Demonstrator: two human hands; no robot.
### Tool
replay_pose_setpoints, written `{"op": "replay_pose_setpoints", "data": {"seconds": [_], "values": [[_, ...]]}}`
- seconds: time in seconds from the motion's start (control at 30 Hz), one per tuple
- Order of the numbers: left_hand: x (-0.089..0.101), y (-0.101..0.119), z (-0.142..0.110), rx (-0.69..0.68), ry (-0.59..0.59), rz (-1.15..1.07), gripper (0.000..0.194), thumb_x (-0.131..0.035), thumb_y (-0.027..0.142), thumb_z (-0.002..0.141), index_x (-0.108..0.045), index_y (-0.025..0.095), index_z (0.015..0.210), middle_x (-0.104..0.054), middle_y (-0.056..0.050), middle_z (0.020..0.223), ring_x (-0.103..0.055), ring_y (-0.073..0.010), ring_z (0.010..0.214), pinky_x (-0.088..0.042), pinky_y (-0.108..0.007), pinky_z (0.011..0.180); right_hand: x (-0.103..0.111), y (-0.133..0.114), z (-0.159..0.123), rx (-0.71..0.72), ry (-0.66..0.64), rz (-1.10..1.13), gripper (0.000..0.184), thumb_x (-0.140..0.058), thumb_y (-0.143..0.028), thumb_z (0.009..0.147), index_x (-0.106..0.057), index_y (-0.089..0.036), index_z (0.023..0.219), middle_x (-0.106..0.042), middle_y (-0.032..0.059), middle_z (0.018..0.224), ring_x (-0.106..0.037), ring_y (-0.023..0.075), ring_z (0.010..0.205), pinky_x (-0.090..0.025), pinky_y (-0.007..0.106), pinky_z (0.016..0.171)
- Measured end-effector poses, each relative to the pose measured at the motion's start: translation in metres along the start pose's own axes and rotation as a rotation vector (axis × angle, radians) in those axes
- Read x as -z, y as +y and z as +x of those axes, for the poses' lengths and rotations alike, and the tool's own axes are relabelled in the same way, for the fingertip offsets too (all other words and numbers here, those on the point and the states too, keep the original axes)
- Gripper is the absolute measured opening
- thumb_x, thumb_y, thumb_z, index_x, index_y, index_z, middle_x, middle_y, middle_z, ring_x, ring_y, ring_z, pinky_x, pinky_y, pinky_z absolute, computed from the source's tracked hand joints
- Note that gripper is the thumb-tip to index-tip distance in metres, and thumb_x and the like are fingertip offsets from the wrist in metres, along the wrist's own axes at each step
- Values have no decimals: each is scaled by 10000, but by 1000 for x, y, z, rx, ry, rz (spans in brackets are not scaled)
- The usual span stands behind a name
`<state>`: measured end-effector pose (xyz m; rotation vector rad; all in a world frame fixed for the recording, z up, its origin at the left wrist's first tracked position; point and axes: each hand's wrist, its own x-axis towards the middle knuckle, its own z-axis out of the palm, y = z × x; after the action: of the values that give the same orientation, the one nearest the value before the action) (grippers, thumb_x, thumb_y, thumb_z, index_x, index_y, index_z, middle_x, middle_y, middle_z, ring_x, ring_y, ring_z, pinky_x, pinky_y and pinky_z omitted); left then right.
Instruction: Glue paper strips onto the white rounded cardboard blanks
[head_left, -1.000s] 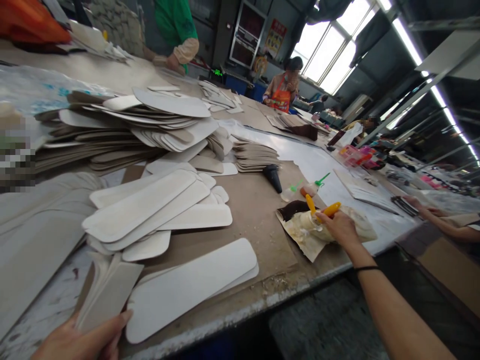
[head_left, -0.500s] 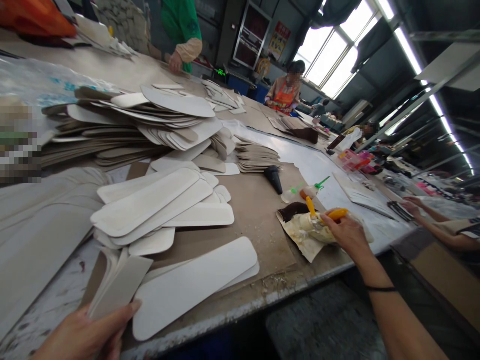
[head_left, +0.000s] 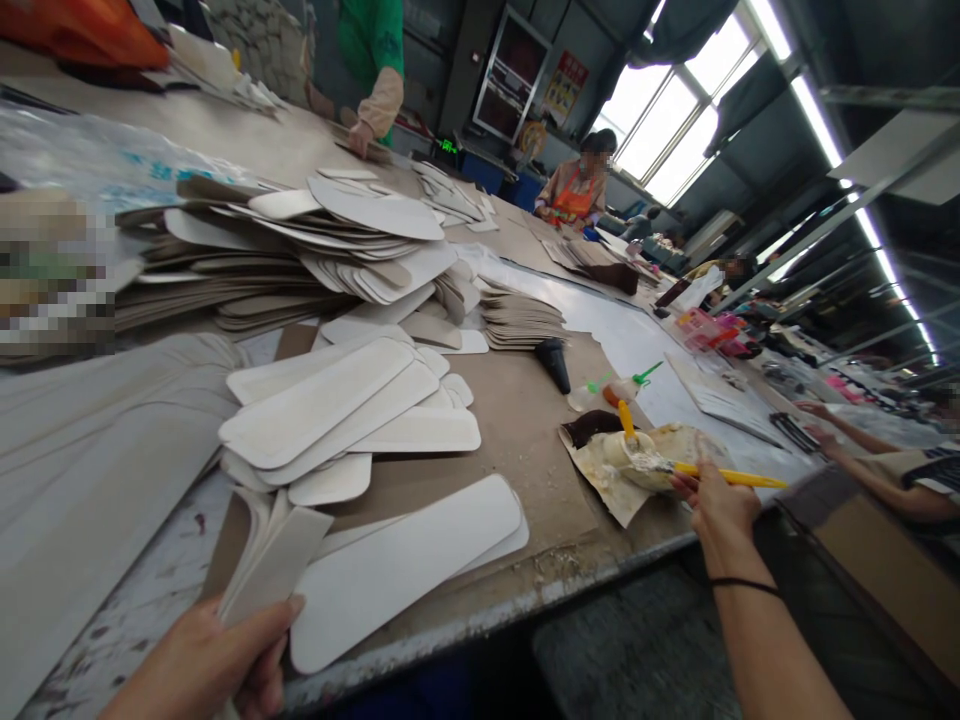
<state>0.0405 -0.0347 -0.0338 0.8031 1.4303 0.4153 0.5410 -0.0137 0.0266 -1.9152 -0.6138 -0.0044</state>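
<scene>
My left hand (head_left: 225,645) is closed on a small fanned bundle of pale strips (head_left: 274,560) at the table's near edge. Beside its thumb lies a long white rounded panel (head_left: 412,565), on top of another like it. My right hand (head_left: 724,510) grips a yellow-handled brush (head_left: 750,478), its bristle end pointing left over a glue-smeared pot (head_left: 621,452). A second yellow handle (head_left: 625,418) stands up from the pot. Under the pot is a crusted, glue-stained sheet (head_left: 626,505).
White panels (head_left: 330,410) lie in a loose pile at centre left, with a taller stack (head_left: 300,250) behind. A black cone (head_left: 553,365) and a green-tipped bottle (head_left: 622,388) stand beyond the pot. Co-workers, one in an orange apron (head_left: 571,205), are around the tables.
My right hand has drawn back toward me and to the right, and the brush now lies more level with its bristle end showing. My left hand still holds the strips.
</scene>
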Motion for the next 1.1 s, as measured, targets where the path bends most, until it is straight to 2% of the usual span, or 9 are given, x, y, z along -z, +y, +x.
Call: {"op": "replay_pose_setpoints", "data": {"seconds": [0.1, 0.2, 0.3, 0.4, 0.5, 0.57, 0.67, 0.9, 1.1], "values": [[2, 1, -2, 4, -47, -28, 399, -517, 487, 614, -485, 216, 322, -545, -12, 304, -470, -155, 332, -389, -266, 445, 7, -7, -18, -176, 136, 104, 123, -578, -215, 748, -474, -201, 685, -492, -54, 456, -512, 134, 354, -507, 271, 381], [6, 6, -7, 31, -102, -81, 366, -545, 441, 633, -499, 215, 349, -576, -20, 344, -497, -154, 357, -390, -250, 437, 6, -22, -57, -297, 54, 186, 195, -601, -127, 707, -474, -204, 581, -512, -34, 432, -492, 101, 338, -479, 195, 348], [9, 13, -11, 35, -139, -99, 335, -539, 393, 660, -536, 197, 388, -617, -33, 407, -531, -148, 405, -419, -240, 472, -10, -45, -122, -378, -193, 263, 133, -699, -209, 649, -586, -144, 621, -582, -2, 491, -531, 102, 380, -500, 191, 379], [9, 17, -14, 48, -143, -123, 302, -545, 372, 635, -554, 173, 409, -626, -45, 423, -528, -137, 403, -416, -231, 463, -33, -73, -204, -402, -588, 389, 303, -779, -354, 594, -639, -123, 730, -641, 11, 608, -540, 88, 421, -493, 182, 401], [9, 18, -15, 58, -129, -143, 276, -550, 362, 597, -561, 158, 413, -625, -49, 425, -528, -135, 399, -426, -237, 464, -54, -93, -271, -342, -851, 463, 301, -731, -415, 672, -628, -140, 735, -624, 1, 591, -546, 105, 452, -485, 208, 424], [9, 17, -15, 51, -132, -158, 255, -553, 353, 581, -566, 155, 421, -629, -46, 436, -542, -141, 411, -441, -245, 478, -63, -97, -298, -303, -952, 446, 291, -688, -429, 719, -620, -147, 745, -599, -10, 535, -547, 114, 455, -491, 230, 467], [11, 16, -16, 43, -146, -178, 230, -555, 336, 558, -560, 156, 416, -627, -46, 435, -548, -145, 414, -450, -251, 486, -69, -97, -311, -235, -989, 374, 288, -661, -442, 738, -604, -160, 747, -574, -23, 489, -549, 126, 453, -492, 246, 498], [13, 14, -16, 34, -157, -184, 236, -528, 324, 576, -559, 160, 409, -624, -39, 436, -559, -149, 426, -460, -253, 487, -56, -116, -311, -87, -835, 250, 254, -639, -434, 757, -589, -185, 747, -559, -31, 489, -533, 126, 458, -462, 223, 478], [12, 10, -14, 21, -168, -180, 204, -506, 287, 555, -545, 165, 397, -618, -39, 422, -559, -152, 412, -457, -252, 475, -60, -109, -318, -63, -1002, 243, 251, -605, -431, 787, -590, -181, 770, -581, -23, 496, -560, 134, 457, -486, 235, 499]]}}
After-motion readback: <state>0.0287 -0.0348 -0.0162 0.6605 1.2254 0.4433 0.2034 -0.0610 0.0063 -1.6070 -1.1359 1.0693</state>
